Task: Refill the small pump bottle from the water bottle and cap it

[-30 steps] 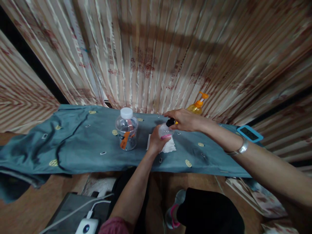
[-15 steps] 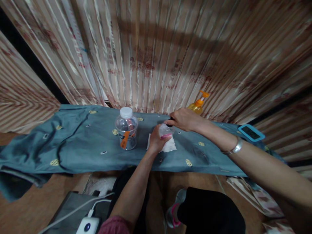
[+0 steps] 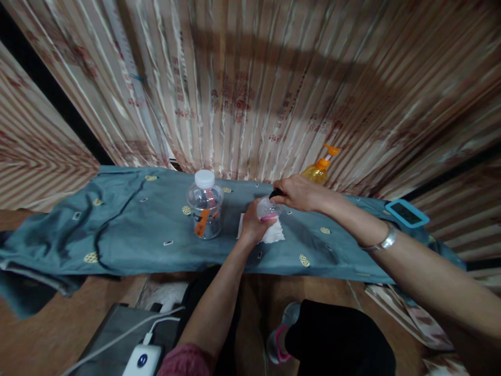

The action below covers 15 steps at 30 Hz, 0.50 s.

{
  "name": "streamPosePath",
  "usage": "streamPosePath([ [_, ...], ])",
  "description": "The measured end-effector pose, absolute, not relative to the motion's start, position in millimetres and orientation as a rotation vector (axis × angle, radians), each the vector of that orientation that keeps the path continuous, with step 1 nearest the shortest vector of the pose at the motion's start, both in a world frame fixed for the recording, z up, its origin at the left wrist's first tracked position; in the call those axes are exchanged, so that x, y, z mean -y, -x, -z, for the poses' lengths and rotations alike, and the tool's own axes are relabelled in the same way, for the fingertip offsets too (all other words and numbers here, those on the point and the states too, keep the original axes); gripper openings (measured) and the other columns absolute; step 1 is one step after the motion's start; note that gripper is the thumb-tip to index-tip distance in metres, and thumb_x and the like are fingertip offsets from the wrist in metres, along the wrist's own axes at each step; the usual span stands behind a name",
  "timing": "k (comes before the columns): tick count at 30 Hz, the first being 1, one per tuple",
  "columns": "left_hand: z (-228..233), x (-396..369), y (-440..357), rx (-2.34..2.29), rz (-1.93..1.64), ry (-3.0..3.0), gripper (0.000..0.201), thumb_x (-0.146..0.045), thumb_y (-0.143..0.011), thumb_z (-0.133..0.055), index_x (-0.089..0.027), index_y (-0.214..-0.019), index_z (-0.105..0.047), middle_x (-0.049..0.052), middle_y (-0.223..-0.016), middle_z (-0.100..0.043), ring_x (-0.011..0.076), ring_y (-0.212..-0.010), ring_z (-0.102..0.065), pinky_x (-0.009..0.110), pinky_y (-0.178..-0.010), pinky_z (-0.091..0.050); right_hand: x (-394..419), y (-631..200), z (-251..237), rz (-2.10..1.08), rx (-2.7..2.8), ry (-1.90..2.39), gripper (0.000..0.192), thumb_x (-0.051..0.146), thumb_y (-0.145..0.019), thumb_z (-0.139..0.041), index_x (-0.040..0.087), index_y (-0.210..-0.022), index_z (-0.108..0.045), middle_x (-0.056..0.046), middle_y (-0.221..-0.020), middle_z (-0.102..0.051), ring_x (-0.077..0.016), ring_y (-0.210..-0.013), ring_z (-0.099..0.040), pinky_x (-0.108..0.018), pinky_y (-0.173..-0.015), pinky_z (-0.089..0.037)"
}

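Note:
My left hand is wrapped round a small clear container with a pink band, which is over a white paper on the cloth. At the container's top, the fingers of my right hand are closed on a small black piece. Whether that piece is a cap or a handle I cannot make out. To the left stands a large clear plastic jar with a white lid and an orange label.
A blue-green patterned cloth covers the long narrow surface. Behind my right hand is a yellow pump bottle. At the right end lies a blue-framed device. Pleated curtains rise behind; a white power bank with cables is below left.
The black piece in my right hand looks slightly shifted at the container's top. Both hands keep their grip, and the whole view has moved a little.

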<state>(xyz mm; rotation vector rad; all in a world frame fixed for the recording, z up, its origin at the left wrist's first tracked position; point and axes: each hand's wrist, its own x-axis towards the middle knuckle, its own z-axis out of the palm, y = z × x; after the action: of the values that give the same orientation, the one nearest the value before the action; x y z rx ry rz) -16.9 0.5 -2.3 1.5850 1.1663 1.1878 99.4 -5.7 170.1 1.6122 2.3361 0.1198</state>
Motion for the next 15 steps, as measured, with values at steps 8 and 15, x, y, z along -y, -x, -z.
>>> streamPosePath([
  [8,3.6,-0.8,14.8,-1.194,-1.204,-1.556,0.061,-0.018,-0.062,-0.083,-0.019,-0.118,-0.058,0.009,-0.117,-0.071,0.0288,-0.11,-0.068,0.043,-0.097,-0.051,7.3,-96.8,-169.0,-0.155,-2.326,-1.736,0.05,0.051,-0.099,-0.055,0.01,-0.124,-0.068,-0.017,-0.1,-0.073,-0.028,-0.098,-0.07,-0.029,-0.077,-0.046],
  [15,2.5,-0.2,15.0,-1.19,-1.196,-1.582,0.061,-0.017,-0.062,-0.082,-0.019,-0.118,-0.058,0.01,-0.118,-0.07,0.0281,-0.11,-0.067,0.042,-0.097,-0.051,7.8,-97.0,-167.0,-0.188,-2.313,-1.672,0.041,0.043,-0.101,-0.053,0.007,-0.107,-0.073,-0.019,-0.097,-0.073,-0.0272,-0.096,-0.07,-0.028,-0.073,-0.043],
])
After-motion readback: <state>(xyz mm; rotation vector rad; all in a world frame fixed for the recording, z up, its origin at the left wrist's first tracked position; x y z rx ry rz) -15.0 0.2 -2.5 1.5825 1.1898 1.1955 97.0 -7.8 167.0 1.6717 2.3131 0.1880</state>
